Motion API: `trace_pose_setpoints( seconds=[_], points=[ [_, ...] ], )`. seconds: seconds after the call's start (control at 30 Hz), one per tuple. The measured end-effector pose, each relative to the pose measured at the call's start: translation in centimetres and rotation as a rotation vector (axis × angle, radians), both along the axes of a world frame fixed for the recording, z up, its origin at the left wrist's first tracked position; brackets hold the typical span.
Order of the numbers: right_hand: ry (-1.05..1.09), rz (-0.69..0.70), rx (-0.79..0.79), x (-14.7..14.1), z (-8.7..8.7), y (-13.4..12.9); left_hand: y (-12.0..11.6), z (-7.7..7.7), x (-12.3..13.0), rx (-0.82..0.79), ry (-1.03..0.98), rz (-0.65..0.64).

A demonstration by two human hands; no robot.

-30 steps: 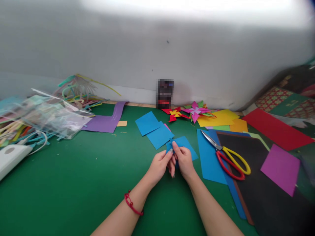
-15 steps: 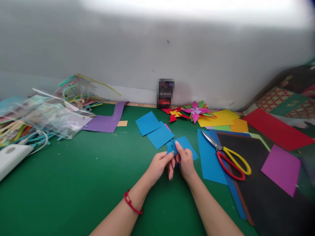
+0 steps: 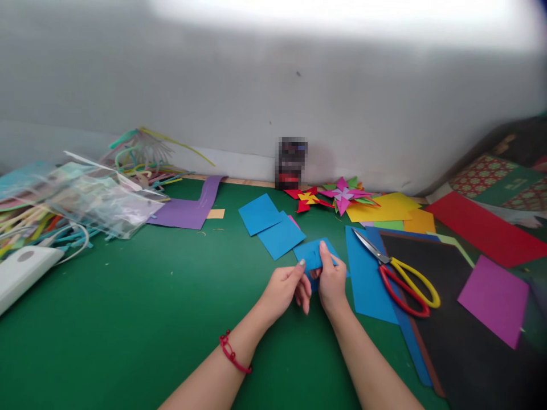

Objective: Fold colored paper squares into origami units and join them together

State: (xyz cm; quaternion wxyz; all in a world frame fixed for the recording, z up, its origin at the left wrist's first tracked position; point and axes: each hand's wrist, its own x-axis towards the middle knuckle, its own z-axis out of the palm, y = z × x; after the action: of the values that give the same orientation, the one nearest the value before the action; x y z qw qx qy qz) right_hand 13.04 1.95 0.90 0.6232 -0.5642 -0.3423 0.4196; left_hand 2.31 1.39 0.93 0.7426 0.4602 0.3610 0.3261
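A small folded piece of blue paper (image 3: 313, 261) is pinched between my two hands, above the table. My left hand (image 3: 285, 287) grips its left edge with thumb and forefinger, the other fingers curled below. My right hand (image 3: 332, 280) holds the right side, thumb on top. Behind the hands lies a blue paper square (image 3: 329, 245), partly covered by them. Two more blue squares, a nearer one (image 3: 281, 234) and a farther one (image 3: 258, 214), overlap to the left, with a bit of pink showing beside them.
Scissors (image 3: 390, 262) with red and yellow handles rest on blue and black sheets at right. Folded paper stars (image 3: 343, 195) lie by the wall. Purple paper (image 3: 184, 213), plastic bags (image 3: 106, 199) and a white device (image 3: 26, 272) are at left. A magenta sheet (image 3: 493, 299) lies far right.
The folded blue paper has turned in my hands and now shows a flatter, wider face. My hands have shifted slightly right, and the view has moved a little.
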Motion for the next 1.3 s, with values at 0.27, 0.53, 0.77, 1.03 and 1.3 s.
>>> trace_pose_setpoints(
  seconds=[0.27,0.53,0.77,1.03,1.3],
  points=[
    [0.017,0.015,0.021,0.0,-0.1,-0.1,-0.2,0.0,-0.3,0.057,0.005,-0.018],
    [0.129,-0.178,0.048,1.3,-1.2,1.0,-0.2,1.1,-1.0,0.544,0.342,0.375],
    [0.127,-0.212,0.065,1.5,-1.4,1.2,-0.3,-0.6,-1.1,0.888,1.103,0.316],
    [0.085,-0.192,0.048,1.5,-1.4,1.1,0.7,-1.1,-1.9,0.790,1.437,0.537],
    [0.079,-0.190,0.045,1.5,-1.5,1.3,1.3,-0.3,-1.9,0.903,1.076,0.418]
  ],
)
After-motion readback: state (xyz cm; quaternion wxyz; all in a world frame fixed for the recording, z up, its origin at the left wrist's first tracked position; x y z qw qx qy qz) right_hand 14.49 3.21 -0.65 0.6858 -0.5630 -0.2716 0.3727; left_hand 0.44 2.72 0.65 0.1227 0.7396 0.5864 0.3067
